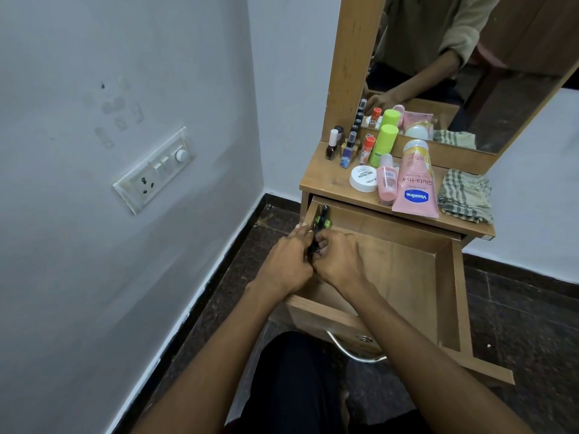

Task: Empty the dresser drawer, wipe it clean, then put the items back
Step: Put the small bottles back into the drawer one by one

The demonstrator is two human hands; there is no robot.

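The wooden dresser drawer is pulled out, its bottom bare. At its left wall my left hand and my right hand meet, and both grip small black and green pen-like items. How many items there are is hidden by my fingers. On the dresser top stand nail polish bottles, a green-capped bottle, a white jar, a pink bottle and a pink Vaseline tube. A checked cloth lies folded at the right.
A mirror rises behind the dresser top. A grey wall with a switch and socket plate is at the left. The floor is dark stone. The metal drawer handle is above my knees.
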